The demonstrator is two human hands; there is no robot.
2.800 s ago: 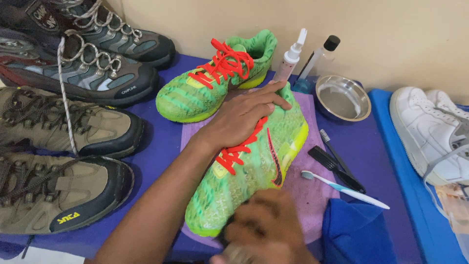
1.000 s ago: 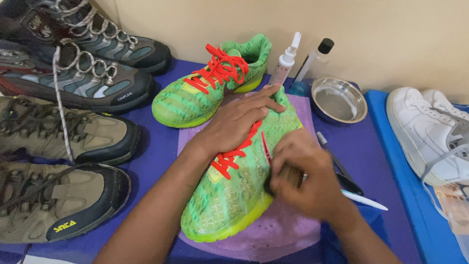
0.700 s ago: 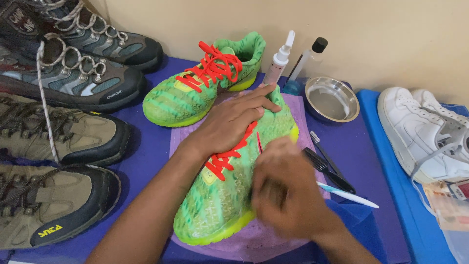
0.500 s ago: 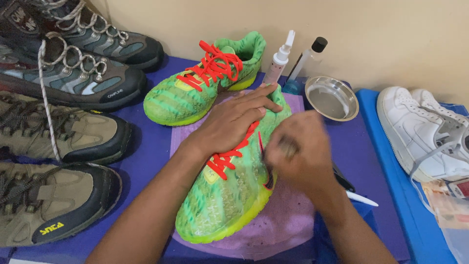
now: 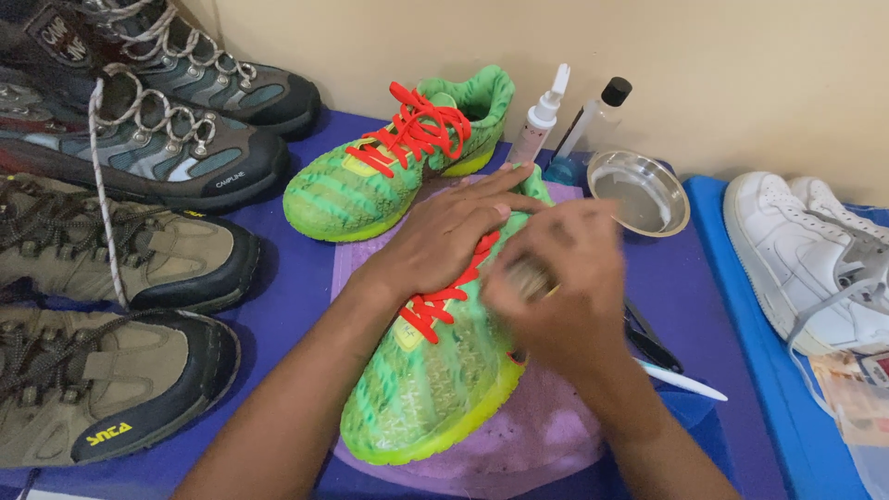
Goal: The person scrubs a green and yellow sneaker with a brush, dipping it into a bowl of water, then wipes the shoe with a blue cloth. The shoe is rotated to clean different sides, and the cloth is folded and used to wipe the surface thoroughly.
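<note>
A person's left hand (image 5: 444, 236) lies flat, fingers spread and unclenched, across the red laces and collar of a green sneaker (image 5: 435, 370) that rests on a purple cloth (image 5: 546, 435) near the front edge of a blue-covered table (image 5: 296, 268). The right hand (image 5: 556, 287), blurred with motion, is closed around a small brush (image 5: 528, 276) pressed against the sneaker's outer side at mid-length; only a pale part of the brush shows between the fingers. The matching second green sneaker (image 5: 389, 167) stands just behind, toe toward the left, close to the table's back edge by the wall. Beside it at the back edge stand a spray bottle (image 5: 542, 116) and a clear bottle with a black cap (image 5: 597, 111), with a round steel bowl (image 5: 641, 192) just to their right. A black brush (image 5: 653, 343) and a white toothbrush (image 5: 681, 380) lie on the table right of the working hand, partly hidden by it. Four hiking boots (image 5: 120, 250) in brown and grey line the table's left edge, laces loose. A white sneaker (image 5: 815, 250) sits at the right edge on a brighter blue surface.
</note>
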